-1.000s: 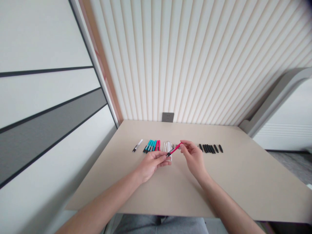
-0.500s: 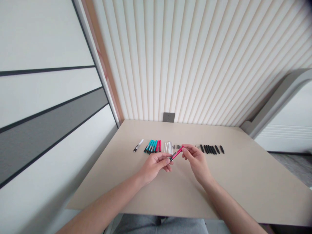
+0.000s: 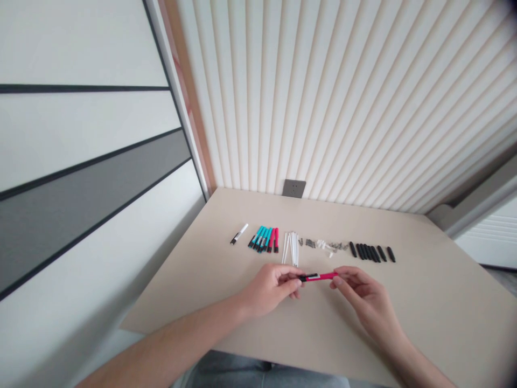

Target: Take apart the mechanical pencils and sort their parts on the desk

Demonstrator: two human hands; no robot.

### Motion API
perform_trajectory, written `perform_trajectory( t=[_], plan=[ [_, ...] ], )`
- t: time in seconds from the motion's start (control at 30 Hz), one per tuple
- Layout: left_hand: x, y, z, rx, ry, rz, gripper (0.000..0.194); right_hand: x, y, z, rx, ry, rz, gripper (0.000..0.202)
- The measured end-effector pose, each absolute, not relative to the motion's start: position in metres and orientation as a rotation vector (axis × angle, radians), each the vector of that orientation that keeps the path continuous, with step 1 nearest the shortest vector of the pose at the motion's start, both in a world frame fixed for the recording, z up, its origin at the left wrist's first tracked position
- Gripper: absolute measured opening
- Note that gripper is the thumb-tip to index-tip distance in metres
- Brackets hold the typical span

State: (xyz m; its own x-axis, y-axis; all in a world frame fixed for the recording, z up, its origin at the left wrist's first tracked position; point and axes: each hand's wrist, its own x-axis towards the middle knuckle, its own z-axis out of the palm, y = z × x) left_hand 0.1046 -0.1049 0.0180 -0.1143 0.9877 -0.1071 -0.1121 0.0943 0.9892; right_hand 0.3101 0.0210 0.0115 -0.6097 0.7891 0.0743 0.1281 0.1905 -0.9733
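A pink pen barrel (image 3: 324,276) with a black clip end lies nearly level between my two hands, above the table. My left hand (image 3: 271,288) pinches its black end. At the pink tip, the thumb and fingers of my right hand (image 3: 361,293) are closed on it. Beyond my hands, thin white refills (image 3: 294,249) lie in a bunch, beside small springs (image 3: 310,243) and small white pieces (image 3: 322,244). Teal pen barrels (image 3: 260,238) and two pink barrels (image 3: 273,240) lie side by side to the left. Several black grips (image 3: 368,253) form a row at the right.
A single white pen barrel (image 3: 239,234) lies at the far left of the row on the beige table (image 3: 194,269). Behind the table rises a ribbed wall (image 3: 315,108) with a dark socket (image 3: 294,188). White panelling (image 3: 89,140) stands at the left.
The pink pen barrel has turned from slanting to nearly level, and both hands have come lower, nearer to me. The camera view has shifted, showing more of the small parts behind my hands.
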Motion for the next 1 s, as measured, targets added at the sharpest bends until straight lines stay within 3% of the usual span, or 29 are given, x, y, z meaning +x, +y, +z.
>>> perform_trajectory(
  t=[0.47,0.73,1.0],
  plan=[
    [0.096,-0.105,0.027,0.915,1.162,1.307,0.038,0.299,0.038,0.019,-0.748,-2.021,1.607,0.024],
    [0.094,-0.104,0.029,0.909,1.151,1.376,0.039,0.277,0.051,0.018,-0.639,-2.02,1.761,0.033],
    [0.091,-0.1,0.027,0.945,1.227,1.369,0.04,0.283,0.048,0.011,-0.694,-1.984,1.676,0.027]
  ],
)
